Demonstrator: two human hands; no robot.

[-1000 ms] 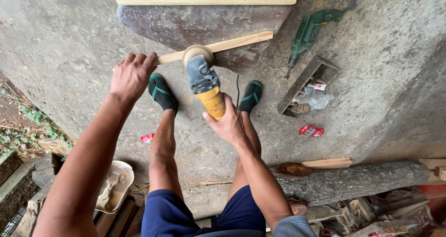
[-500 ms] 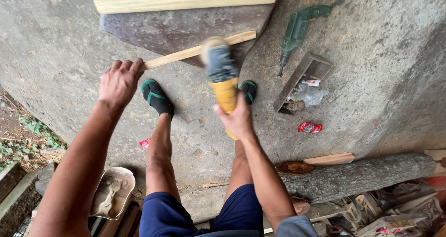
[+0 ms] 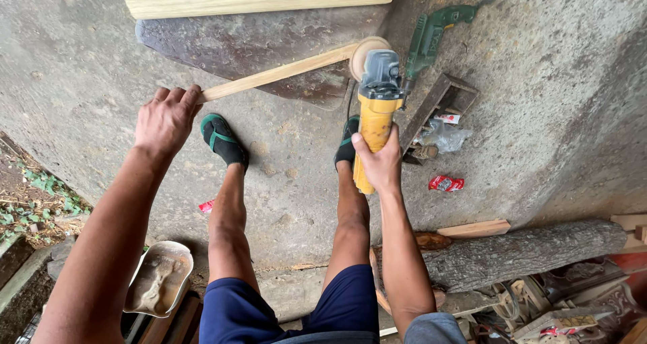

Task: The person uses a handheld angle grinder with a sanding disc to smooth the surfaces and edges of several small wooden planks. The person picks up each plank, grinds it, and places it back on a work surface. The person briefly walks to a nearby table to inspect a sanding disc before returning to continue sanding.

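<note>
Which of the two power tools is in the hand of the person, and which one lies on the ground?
The yellow grinder is held in the right hand. The green drill lies untouched on the concrete floor beyond it.

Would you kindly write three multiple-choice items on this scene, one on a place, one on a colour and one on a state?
1. Where does the green drill lie?
A. On the concrete beyond the grinder's head
B. In the metal pan
C. On the log

2. What colour is the body of the grinder?
A. Red
B. Yellow
C. White

3. How is the wooden stick held?
A. It lies loose on the ground
B. The right hand grips it in the middle
C. The left hand grips one end while the grinder's disc meets the other

Answers: 1 A, the drill lies on the floor just past the grinder's head. 2 B, the body in the right hand is yellow. 3 C, the left hand's fingers close on the near end and the disc sits at the far end.
</note>
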